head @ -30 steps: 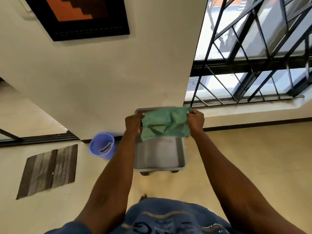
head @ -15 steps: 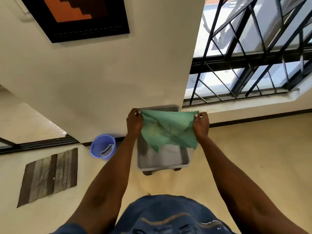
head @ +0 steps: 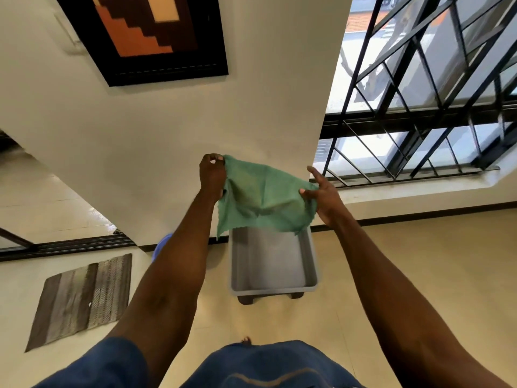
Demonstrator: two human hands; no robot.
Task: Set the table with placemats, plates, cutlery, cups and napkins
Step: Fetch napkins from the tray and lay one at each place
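A green cloth napkin (head: 263, 200) hangs spread in the air between both hands, above a grey plastic tray (head: 272, 288) that stands on a low stand on the floor. My left hand (head: 212, 175) pinches the cloth's upper left corner. My right hand (head: 321, 193) pinches its right edge between thumb and fingers, with the other fingers stretched out. The cloth's lower edge droops over the tray's far rim. The visible inside of the tray looks bare.
A blue bucket (head: 161, 246) shows partly behind my left forearm, against the white wall. A striped brown mat (head: 81, 296) lies on the floor at the left. A barred window (head: 419, 113) fills the right. A framed picture (head: 151, 35) hangs on the wall.
The hands have lifted the napkin higher and drawn it wider apart, so it now hangs spread out. The view has tilted up a little.
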